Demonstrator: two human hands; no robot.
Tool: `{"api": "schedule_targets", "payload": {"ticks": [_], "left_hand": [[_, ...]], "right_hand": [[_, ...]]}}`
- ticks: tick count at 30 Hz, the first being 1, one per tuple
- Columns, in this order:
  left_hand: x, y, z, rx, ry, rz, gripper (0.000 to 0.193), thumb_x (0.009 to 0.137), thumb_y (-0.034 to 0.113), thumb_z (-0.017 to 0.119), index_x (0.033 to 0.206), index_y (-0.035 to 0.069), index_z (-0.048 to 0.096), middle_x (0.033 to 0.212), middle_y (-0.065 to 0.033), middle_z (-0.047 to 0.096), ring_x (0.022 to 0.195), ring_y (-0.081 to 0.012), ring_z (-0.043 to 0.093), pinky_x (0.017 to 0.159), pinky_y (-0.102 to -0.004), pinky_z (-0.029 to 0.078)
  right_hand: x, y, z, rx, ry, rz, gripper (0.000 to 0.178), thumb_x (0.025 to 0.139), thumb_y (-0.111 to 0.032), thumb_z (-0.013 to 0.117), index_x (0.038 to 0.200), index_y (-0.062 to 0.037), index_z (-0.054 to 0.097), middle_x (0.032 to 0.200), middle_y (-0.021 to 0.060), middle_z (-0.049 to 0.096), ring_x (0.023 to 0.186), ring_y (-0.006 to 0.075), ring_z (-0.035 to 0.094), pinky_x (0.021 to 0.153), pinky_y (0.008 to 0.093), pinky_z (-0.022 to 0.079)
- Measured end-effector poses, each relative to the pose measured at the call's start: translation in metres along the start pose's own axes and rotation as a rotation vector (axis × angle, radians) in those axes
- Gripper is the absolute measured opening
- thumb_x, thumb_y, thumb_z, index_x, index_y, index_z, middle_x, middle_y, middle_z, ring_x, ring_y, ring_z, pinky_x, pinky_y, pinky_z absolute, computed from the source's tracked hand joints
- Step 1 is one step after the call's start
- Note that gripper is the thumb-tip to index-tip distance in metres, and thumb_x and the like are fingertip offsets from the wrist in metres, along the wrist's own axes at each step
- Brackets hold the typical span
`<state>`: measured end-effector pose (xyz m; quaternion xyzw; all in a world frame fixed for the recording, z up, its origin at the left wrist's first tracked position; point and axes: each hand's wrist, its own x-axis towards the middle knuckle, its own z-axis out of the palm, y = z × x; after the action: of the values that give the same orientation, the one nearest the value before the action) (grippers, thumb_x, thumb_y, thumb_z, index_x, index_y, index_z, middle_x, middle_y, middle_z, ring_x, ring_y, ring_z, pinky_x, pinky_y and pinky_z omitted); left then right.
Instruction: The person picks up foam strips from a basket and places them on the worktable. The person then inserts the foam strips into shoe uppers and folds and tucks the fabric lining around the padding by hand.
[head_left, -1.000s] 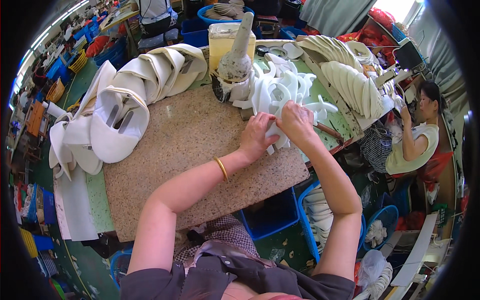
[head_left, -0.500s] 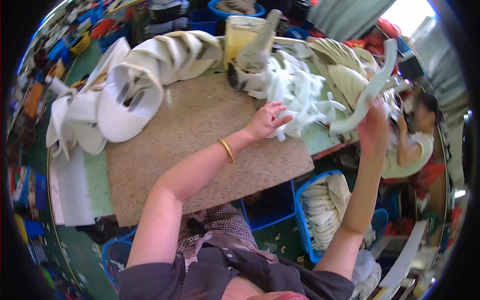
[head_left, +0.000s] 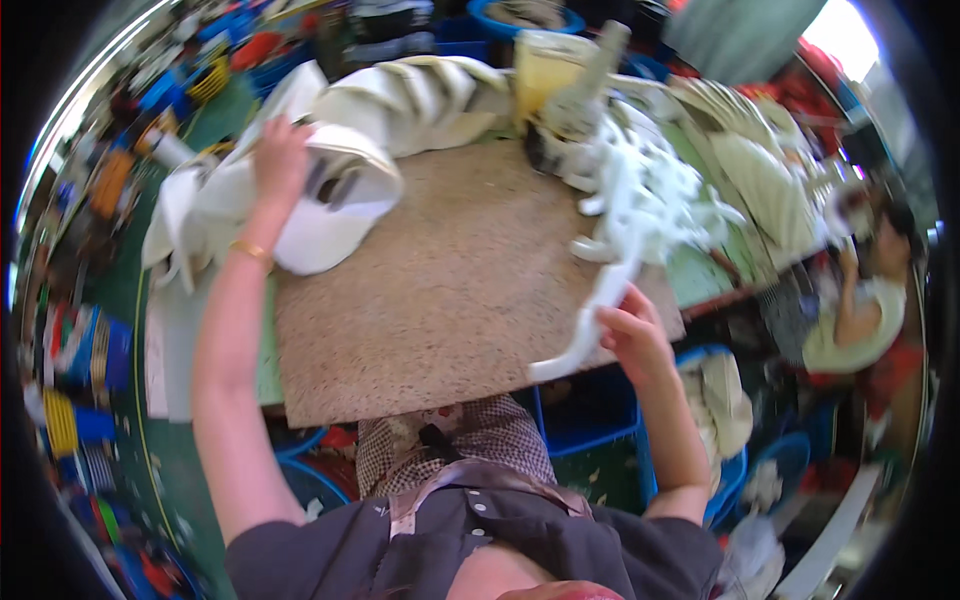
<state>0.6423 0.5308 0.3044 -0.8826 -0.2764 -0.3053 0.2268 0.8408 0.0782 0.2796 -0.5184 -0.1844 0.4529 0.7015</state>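
My right hand (head_left: 636,335) pinches a curved white strip (head_left: 596,318) that looks like foam, above the near right part of the speckled brown board (head_left: 450,260). At the left, my left hand (head_left: 281,165) is closed on the upper edge of a white brimmed cap (head_left: 335,235), whose hollow side shows. More white caps (head_left: 425,95) stand in a curved, overlapping row along the board's far left side. Beyond my right hand lies a tangled heap of similar white strips (head_left: 650,190).
A yellowish container (head_left: 548,65) stands at the far edge, beside a crusted pot with a thick handle (head_left: 577,110). Stacked cream pieces (head_left: 765,180) lie far right. Below the table are a blue bin (head_left: 585,415) and filled baskets. Another person (head_left: 865,300) sits at the right.
My left hand has gone from beside the strip heap to the caps at the left and closed on one. My right hand has brought the strip down and left over the board.
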Motion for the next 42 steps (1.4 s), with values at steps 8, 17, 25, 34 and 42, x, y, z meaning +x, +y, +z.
{"api": "schedule_targets", "payload": {"ticks": [8,17,25,34,42], "left_hand": [[0.04,0.071,-0.015,0.07,-0.225,0.15,0.023,0.082,0.002,0.049,0.103,0.008,0.056,0.09,-0.0098,0.059,0.079,-0.0283,0.065,0.071,-0.0415,0.053],[0.023,0.036,-0.026,-0.262,-0.062,0.228,0.04,0.068,-0.004,0.053,0.106,0.006,0.061,0.107,-0.0109,0.06,0.1,-0.0288,0.055,0.091,-0.0392,0.044],[-0.039,-0.042,-0.074,-0.106,0.438,-0.189,0.038,0.073,0.006,0.06,0.109,0.006,0.048,0.105,-0.0099,0.052,0.1,-0.029,0.049,0.084,-0.0389,0.042],[-0.136,-0.17,-0.045,-0.208,0.32,-0.837,0.012,0.079,0.009,0.056,0.087,0.0,0.055,0.088,-0.0205,0.059,0.083,-0.0375,0.057,0.074,-0.0439,0.045],[-0.098,-0.093,-0.25,-1.554,0.52,-0.78,0.034,0.092,0.016,0.051,0.122,0.001,0.048,0.114,-0.0105,0.059,0.098,-0.0189,0.061,0.088,-0.0324,0.049]], "right_hand": [[-0.037,0.011,-0.001,0.204,0.042,0.055,0.026,0.082,-0.012,0.065,0.106,-0.0051,0.056,0.086,0.003,0.061,0.061,0.0075,0.054,0.05,0.019,0.041],[-0.053,0.04,-0.035,0.173,0.253,-0.028,0.021,0.085,-0.009,0.06,0.105,-0.0056,0.055,0.08,-0.0012,0.055,0.064,0.0082,0.054,0.054,0.0222,0.044],[-0.075,0.074,-0.093,0.366,0.311,-0.013,0.027,0.094,-0.025,0.047,0.114,-0.0086,0.055,0.093,0.0057,0.065,0.07,0.013,0.061,0.045,0.0223,0.049],[-0.04,0.061,-0.026,0.297,0.222,-0.011,0.022,0.09,-0.013,0.053,0.11,-0.0046,0.055,0.083,0.0048,0.061,0.062,0.0133,0.057,0.047,0.023,0.044],[-0.047,0.03,-0.019,0.329,0.325,-0.142,0.033,0.086,-0.001,0.051,0.118,-0.0006,0.046,0.076,0.0035,0.055,0.049,0.009,0.049,0.046,0.0201,0.043]]}}
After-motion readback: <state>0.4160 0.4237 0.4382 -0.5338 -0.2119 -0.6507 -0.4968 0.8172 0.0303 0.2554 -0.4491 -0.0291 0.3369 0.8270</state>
